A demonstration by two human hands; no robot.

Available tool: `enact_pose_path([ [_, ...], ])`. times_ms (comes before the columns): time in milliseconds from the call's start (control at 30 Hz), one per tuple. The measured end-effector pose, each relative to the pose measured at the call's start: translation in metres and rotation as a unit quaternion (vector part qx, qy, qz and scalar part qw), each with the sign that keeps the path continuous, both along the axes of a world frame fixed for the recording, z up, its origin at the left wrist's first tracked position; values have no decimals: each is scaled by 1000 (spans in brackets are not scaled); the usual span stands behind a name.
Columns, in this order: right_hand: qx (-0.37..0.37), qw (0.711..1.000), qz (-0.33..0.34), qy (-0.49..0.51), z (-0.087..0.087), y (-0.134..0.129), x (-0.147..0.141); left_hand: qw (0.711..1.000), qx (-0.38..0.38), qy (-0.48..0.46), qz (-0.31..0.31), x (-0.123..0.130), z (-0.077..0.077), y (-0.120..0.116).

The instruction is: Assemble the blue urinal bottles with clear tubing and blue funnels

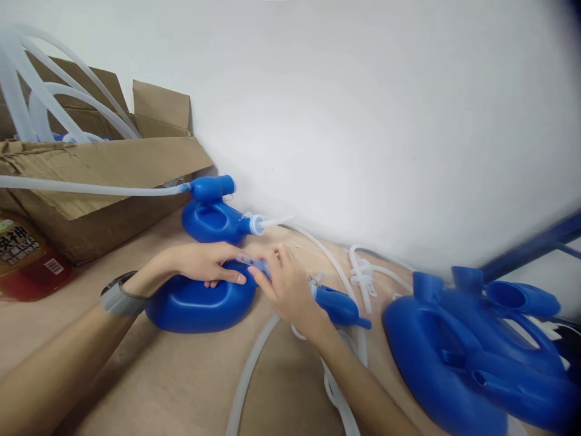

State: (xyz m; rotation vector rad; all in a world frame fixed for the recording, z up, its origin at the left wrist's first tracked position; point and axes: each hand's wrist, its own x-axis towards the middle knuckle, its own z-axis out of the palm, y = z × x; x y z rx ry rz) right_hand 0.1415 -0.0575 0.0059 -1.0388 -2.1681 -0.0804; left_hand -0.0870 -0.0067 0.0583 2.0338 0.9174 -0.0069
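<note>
A blue plastic urinal bottle (200, 309) lies on its side on the tabletop in front of me. My left hand (209, 263) is closed round its handle, the fingertips showing through the opening and the thumb along the top. At the neck end, my right hand (284, 284) pinches a translucent plastic cap with a holed strap (247, 260). The fingers cover most of the cap and the bottle's mouth. Just behind stands a second blue bottle (213, 224) with a white cap and tube. To the right of my right hand lies a blue funnel piece (338, 304).
An open cardboard box (104, 175) with pale corrugated hoses stands at the left, beside a red-bottomed jar (31, 260). White tubes (336, 260) curl across the table (195, 381). Several blue bottles (436, 351) crowd the right side. A white wall (363, 121) rises behind.
</note>
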Motion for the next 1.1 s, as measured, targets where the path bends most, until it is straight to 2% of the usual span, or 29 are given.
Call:
enact_pose_path([
  [233, 41, 999, 11, -33, -5, 5, 0, 999, -33, -4, 16, -1, -1, 1],
  [567, 63, 998, -10, -23, -14, 5, -4, 1000, -20, -12, 17, 0, -2, 2],
  [867, 53, 998, -34, 24, -13, 3, -12, 1000, 16, -1, 8, 0, -2, 1],
  [1100, 2, 999, -36, 37, -9, 2, -13, 998, 49, 22, 18, 1, 1, -2],
])
